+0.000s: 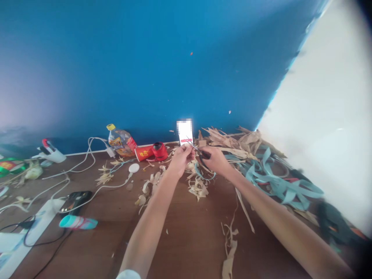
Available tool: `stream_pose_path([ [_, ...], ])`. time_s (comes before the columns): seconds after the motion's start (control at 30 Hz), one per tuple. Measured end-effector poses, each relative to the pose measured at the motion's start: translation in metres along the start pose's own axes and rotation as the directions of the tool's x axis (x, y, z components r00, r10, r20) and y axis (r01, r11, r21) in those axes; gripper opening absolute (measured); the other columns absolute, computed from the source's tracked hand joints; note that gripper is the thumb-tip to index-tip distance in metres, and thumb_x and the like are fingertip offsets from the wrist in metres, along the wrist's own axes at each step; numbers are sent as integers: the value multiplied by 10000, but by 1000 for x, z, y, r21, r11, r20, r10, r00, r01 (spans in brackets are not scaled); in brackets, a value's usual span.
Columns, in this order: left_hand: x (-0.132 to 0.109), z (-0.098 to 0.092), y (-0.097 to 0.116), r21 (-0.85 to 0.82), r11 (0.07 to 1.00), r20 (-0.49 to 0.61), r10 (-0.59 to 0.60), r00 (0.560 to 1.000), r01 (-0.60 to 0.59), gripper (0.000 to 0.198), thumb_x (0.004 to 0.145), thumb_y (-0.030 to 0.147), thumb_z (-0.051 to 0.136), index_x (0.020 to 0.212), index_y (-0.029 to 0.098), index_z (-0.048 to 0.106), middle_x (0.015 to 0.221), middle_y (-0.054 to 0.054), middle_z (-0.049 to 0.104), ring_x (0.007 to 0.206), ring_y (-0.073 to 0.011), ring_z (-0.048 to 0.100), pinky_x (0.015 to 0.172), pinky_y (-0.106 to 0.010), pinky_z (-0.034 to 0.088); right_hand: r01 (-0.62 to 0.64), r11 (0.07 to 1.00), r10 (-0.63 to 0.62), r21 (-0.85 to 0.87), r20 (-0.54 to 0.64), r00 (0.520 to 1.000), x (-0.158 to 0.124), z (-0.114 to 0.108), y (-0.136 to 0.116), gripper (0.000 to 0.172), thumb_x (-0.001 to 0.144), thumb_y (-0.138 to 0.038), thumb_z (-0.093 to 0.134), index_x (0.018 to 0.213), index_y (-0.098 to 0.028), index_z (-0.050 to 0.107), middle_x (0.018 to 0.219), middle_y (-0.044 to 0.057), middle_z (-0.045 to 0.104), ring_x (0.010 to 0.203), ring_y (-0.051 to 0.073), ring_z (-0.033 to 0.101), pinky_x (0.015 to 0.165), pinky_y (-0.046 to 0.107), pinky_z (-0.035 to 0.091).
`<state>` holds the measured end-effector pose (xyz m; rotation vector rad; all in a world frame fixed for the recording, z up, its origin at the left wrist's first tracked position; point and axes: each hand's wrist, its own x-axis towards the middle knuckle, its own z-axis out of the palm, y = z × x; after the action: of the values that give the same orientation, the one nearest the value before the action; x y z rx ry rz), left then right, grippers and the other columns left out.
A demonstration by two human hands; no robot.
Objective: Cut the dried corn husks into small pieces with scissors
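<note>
From the near edge of the brown table [186, 240], both bare forearms stretch away from the person and angle inward, the left one steeply, the right one on a longer slant. A curled tan strip [229, 255] lies near, between them and toward the right. The left hand [180, 158] is bent in at the fingers, thumb and fingertips drawn together close to the blades; I can't make out what, if anything, is pinched there. The right hand [215, 159] is curled around the dark handles of a pair of scissors [200, 152], which sits between the hands toward the table's far side. Its slim metal blades point left and away; from here I can't tell how far apart they stand. Just under the hands lies a heap of pale, curly scraps [198, 188]. Off to the right, flat light-blue ribbon [290, 190] lies in tangled loops, with dry, straw-coloured leaves [232, 141] piled farther back. Beyond the hands, a lit phone [185, 130] stands before the blue wall [162, 69].
</note>
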<state>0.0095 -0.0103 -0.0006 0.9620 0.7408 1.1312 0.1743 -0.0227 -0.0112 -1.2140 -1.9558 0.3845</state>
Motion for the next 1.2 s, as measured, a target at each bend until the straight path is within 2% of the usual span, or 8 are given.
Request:
stream_pose_path([
  [0.2, 1, 3, -4, -70, 997, -10, -29, 1000, 28, 319, 695, 339, 748, 776, 146, 508, 652, 36, 527, 536, -36, 476, 569, -177, 402, 15, 997, -12, 74, -43, 999, -1, 5, 2, 214, 700, -161, 553, 877, -172, 674, 694, -3, 606, 603, 122, 465, 578, 230, 339],
  [0.5, 0, 2, -1, 17, 1000, -38, 11, 999, -10, 296, 712, 343, 729, 782, 144, 521, 652, 32, 530, 543, -36, 479, 563, -169, 389, 14, 995, -10, 100, -33, 999, -1, 8, 5, 208, 704, -159, 549, 864, -174, 682, 705, -2, 620, 624, 130, 484, 595, 233, 351],
  [0.7, -1, -1, 6, 66, 998, -60, 6, 998, -2, 276, 723, 364, 710, 824, 132, 598, 768, -23, 620, 638, -73, 554, 651, -213, 439, -8, 992, 9, 123, -5, 1000, -1, 7, 7, 218, 710, -168, 547, 875, -173, 690, 720, -1, 630, 642, 135, 490, 599, 232, 353],
  [0.97, 0, -3, 9, 183, 981, -145, 87, 986, -60, 250, 684, 343, 729, 769, 128, 636, 710, -3, 576, 594, -49, 496, 599, -193, 404, -55, 998, 56, 42, -37, 998, -1, 6, 5, 220, 732, -228, 567, 902, -175, 697, 696, 7, 618, 631, 139, 495, 583, 232, 353],
  [1.2, 4, -10, 5, 292, 952, -79, 115, 990, -88, 181, 718, 299, 677, 708, 128, 620, 689, -11, 575, 578, -55, 470, 567, -189, 376, -92, 995, 92, -35, -6, 996, -1, 2, 3, 301, 706, -251, 604, 986, -198, 700, 733, 26, 646, 642, 157, 528, 573, 239, 362],
])
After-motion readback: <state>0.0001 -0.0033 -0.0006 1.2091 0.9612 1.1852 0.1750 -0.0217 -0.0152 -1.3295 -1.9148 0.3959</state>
